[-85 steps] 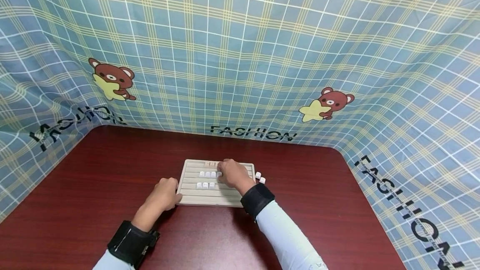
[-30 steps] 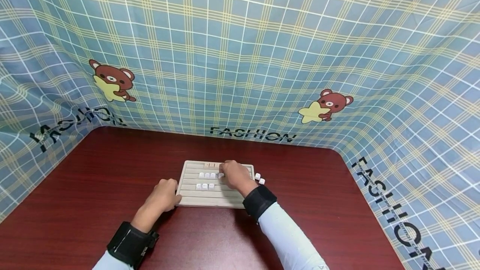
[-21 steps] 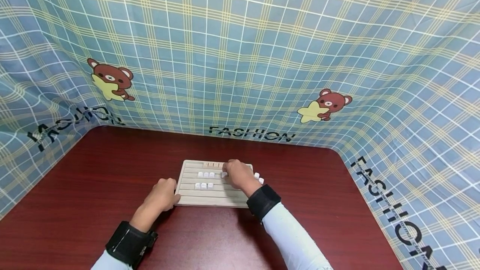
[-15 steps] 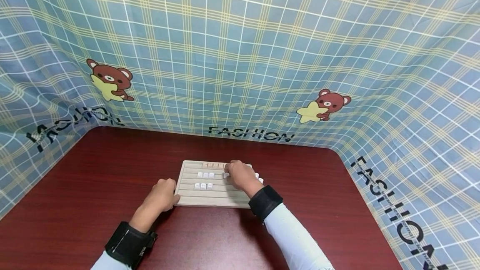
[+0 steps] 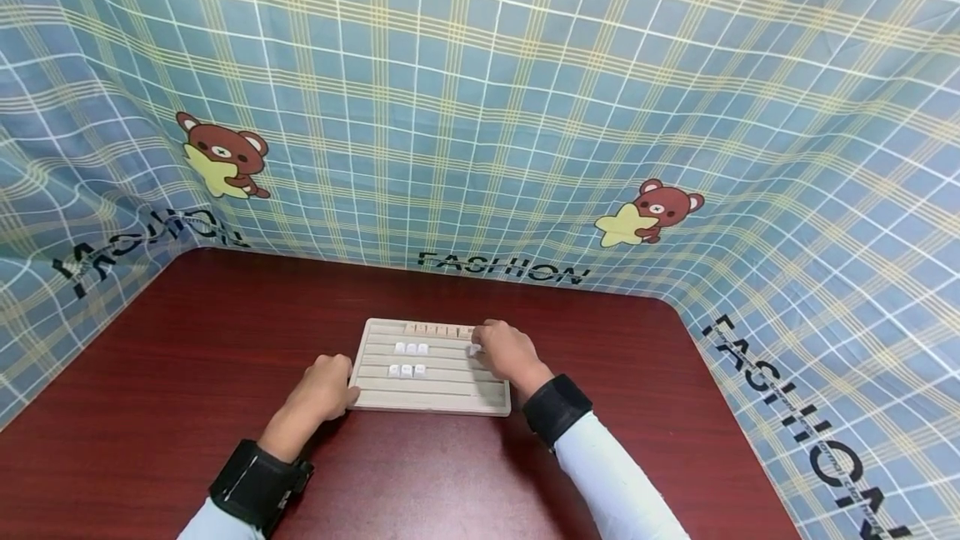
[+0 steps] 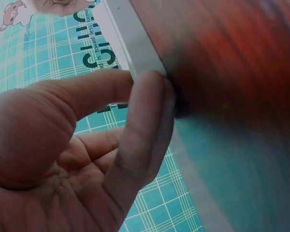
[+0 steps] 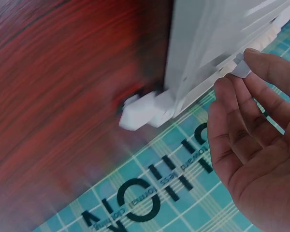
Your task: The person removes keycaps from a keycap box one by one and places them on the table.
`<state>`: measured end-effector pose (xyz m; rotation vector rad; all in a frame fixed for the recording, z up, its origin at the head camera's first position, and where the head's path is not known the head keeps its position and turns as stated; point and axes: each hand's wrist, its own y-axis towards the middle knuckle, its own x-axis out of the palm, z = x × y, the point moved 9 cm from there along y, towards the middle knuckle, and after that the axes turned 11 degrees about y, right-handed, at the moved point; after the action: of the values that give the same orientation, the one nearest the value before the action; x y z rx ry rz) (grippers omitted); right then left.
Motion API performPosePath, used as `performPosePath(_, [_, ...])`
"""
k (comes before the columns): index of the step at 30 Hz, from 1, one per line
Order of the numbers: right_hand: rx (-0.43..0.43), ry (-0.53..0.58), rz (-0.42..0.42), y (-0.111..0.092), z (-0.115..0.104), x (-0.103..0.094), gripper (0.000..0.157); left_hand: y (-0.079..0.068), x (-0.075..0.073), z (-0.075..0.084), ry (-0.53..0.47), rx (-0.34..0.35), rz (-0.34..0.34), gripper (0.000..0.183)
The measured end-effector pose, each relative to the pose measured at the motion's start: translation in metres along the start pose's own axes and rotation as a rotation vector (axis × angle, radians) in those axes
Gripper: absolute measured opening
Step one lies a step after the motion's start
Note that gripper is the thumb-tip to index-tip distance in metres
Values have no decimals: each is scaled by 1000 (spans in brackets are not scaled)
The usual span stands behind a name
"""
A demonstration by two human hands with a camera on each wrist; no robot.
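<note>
A beige ridged board [image 5: 431, 400] lies on the table, with white keycaps standing in its grooves: a row of three keycaps [image 5: 411, 349] farther back and another row of three keycaps [image 5: 407, 371] nearer. My left hand [image 5: 321, 386] grips the board's left edge between thumb and fingers, as the left wrist view also shows. At the right part of the board, my right hand [image 5: 510, 352] pinches a single white keycap [image 7: 241, 69] between thumb and fingertips, close over a groove.
Small beige tiles with reddish marks [image 5: 435, 330] line the board's far groove. Loose white keycaps [image 7: 138, 112] lie on the table by the board's right edge; the right hand hides them in the head view. A plaid curtain [image 5: 420, 148] stands behind the dark red table [image 5: 420, 473].
My right hand has slid rightward along the back groove with the keycap, away from the row of three, uncovering more marked tiles. My left hand stays at the board's edge.
</note>
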<state>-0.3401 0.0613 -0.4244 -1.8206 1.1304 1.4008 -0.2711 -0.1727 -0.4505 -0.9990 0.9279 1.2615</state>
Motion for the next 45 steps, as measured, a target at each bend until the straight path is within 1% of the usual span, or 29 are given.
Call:
performPosePath(5, [17,7,17,-7,17,-6,17,0,-1,1,12,-4,-5,14])
performPosePath(10, [70,29,29,-10,32,-14,17,1,0,-1,11,-6,-13,15])
performPosePath(17, [118,52,40,-14,50,-24,14,1,0,-1,11,3,-11,16])
performPosePath(20, [150,52,37,-15,59,-25,13,1,-1,-1,19,4,-12,15])
performPosePath(25, [194,46,26,-18,74,-22,13,1,-1,-2,19,2,-13,14])
performPosePath(28, [208,48,24,-21,78,-19,13,2,-1,-1,24,9,-5,13])
performPosePath(33, [209,49,12,-22,79,-16,16,2,-2,-1,39,8,0,14])
performPosePath(40, [228,39,1,-22,83,-12,13,1,-1,0,22,10,-5,15])
performPosePath(45, [231,40,-11,-22,86,-8,14,1,-3,0,24,19,15,15])
